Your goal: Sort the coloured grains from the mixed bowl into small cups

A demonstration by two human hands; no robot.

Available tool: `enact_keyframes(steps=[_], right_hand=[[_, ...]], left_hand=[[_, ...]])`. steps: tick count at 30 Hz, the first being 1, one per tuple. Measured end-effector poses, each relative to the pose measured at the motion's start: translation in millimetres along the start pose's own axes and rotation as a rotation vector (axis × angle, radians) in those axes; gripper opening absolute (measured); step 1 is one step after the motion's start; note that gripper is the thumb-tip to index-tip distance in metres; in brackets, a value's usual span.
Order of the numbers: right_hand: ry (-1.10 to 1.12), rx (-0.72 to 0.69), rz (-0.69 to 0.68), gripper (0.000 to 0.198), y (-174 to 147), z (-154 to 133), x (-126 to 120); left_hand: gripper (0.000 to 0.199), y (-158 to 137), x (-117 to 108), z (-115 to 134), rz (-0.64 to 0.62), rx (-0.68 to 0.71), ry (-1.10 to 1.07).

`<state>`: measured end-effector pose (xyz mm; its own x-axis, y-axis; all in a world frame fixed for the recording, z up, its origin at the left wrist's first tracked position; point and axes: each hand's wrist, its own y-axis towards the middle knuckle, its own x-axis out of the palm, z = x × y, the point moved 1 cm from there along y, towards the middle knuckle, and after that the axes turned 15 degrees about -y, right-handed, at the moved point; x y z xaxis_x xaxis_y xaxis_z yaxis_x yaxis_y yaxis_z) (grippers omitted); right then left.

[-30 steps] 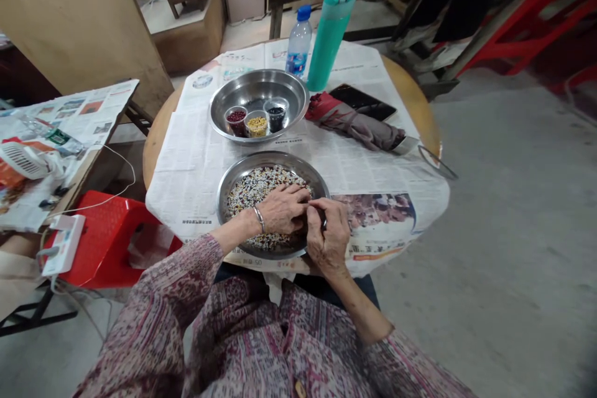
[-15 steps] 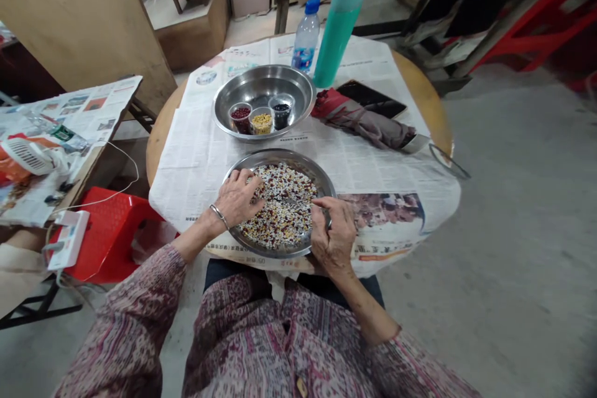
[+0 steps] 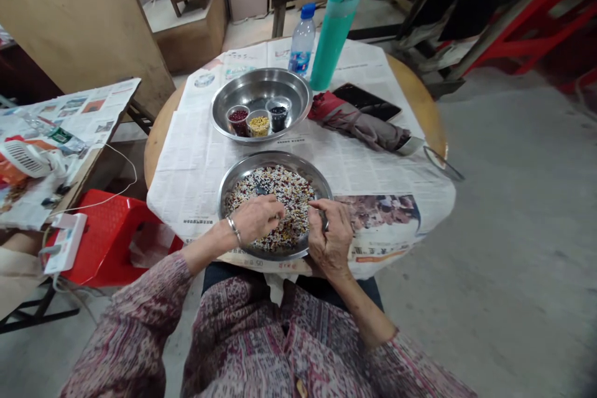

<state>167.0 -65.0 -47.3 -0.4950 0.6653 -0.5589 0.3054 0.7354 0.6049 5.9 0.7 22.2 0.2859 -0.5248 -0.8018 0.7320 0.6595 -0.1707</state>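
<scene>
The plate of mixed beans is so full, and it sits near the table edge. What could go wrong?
Beans could scatter: the left hand rests in the mixed beans, heaped in a shallow plate.

The plate could tip: its near rim reaches the table's edge, where the right hand rests, so a push down might flip it.

Beans could get mixed again: the three small cups stand close together in the bowl.
</scene>
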Motion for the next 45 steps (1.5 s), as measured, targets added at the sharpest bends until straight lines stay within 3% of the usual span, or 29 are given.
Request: enact_keyframes(steps=[5,9,16,18,20,25,30,34,39,43,45], right_hand=[[0.014,0.001,-0.013,0.013,1,-2,-1],[0.007,-0.007,-0.011,0.012,1,-2,-1],[0.004,-0.015,-0.007,0.012,0,-1,1],[0.005,-0.009,-0.010,0.012,0,-1,1],[0.006,0.003,-0.016,0.012,1,-1,1],[0.013,0.000,-0.007,0.012,0,-1,1],[0.015,-0.004,-0.005,0.012,0,0,1],[0.027,0.007,-0.001,0.013,0,-1,0],[0.020,0.022,-0.010,0.014,1,-1,0],[0.016,0.033,-0.009,0.016,1,-1,0],[0.008,0.032,-0.010,0.016,1,-1,0]], left_hand=[[0.019,-42,5,5,-0.122,0.069,0.036],[0.025,-40,16,3,-0.149,0.034,0.067],[0.018,-9,5,-6,0.178,0.020,0.110],[0.040,-3,-2,-13,0.224,-0.031,0.127],[0.057,5,-5,-18,0.186,-0.081,0.140],[0.026,26,-4,-20,0.090,-0.099,0.038],[0.022,27,-2,-8,0.091,-0.102,-0.146],[0.018,17,8,5,0.022,0.016,-0.139],[0.041,13,8,3,0.071,0.224,-0.085],[0.060,19,-2,-10,-0.092,0.282,0.125],[0.061,25,-5,-16,-0.133,0.288,0.171]])
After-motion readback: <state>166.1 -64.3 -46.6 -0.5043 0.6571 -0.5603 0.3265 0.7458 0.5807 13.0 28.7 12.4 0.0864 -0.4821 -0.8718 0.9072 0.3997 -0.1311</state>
